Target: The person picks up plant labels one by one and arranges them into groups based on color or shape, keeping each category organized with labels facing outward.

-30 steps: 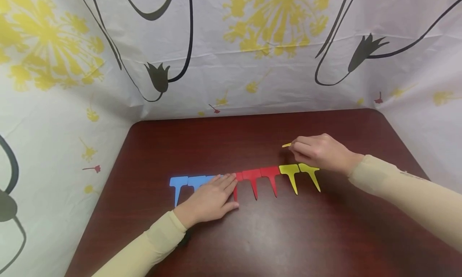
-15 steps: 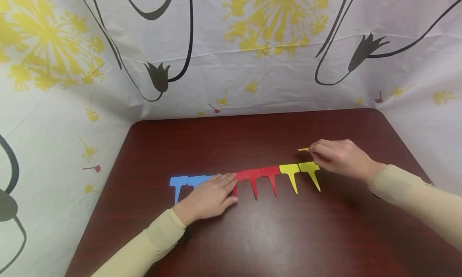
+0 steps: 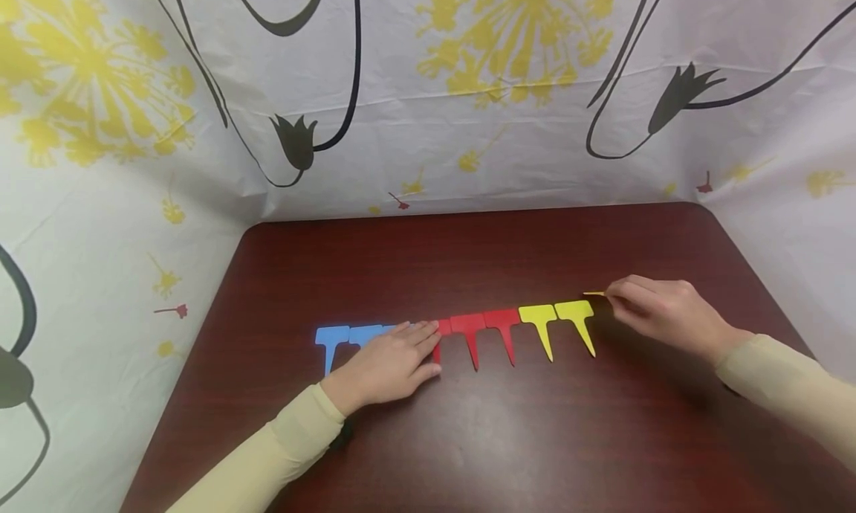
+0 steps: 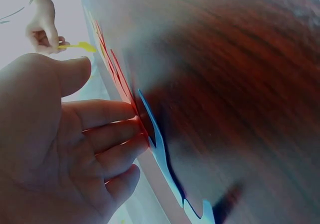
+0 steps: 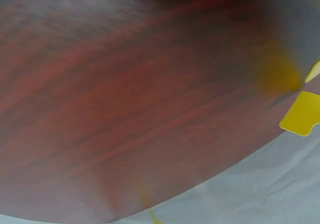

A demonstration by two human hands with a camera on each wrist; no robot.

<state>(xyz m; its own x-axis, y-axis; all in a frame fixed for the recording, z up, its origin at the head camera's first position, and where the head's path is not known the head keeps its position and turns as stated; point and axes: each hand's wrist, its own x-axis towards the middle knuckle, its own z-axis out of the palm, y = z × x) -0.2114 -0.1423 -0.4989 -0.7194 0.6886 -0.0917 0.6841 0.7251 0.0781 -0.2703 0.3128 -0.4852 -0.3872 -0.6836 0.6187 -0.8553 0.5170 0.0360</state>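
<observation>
My left hand [image 3: 384,366] lies flat with fingers extended, resting over the join between blue and red T-shaped plant labels. Blue labels [image 3: 331,337] run out to its left, one partly hidden beneath the fingers. Red labels [image 3: 468,324] continue on its right. Two yellow labels [image 3: 537,315] end the row at the right. Just beyond that end, my right hand [image 3: 662,316] pinches another yellow plant label [image 3: 594,294] between thumb and fingers, its head pointing left. The left wrist view also shows this held label [image 4: 85,47]. A yellow label head [image 5: 302,115] appears at the right wrist view's edge.
The row lies on a dark reddish-brown table [image 3: 428,268] with rounded far corners. A white patterned sheet [image 3: 535,156] hangs behind the table and along both sides. A dark object [image 3: 341,435] shows under the left wrist.
My right hand has moved right and slightly toward me with the pinched yellow label, uncovering the row's last yellow label. The left hand has stayed in place.
</observation>
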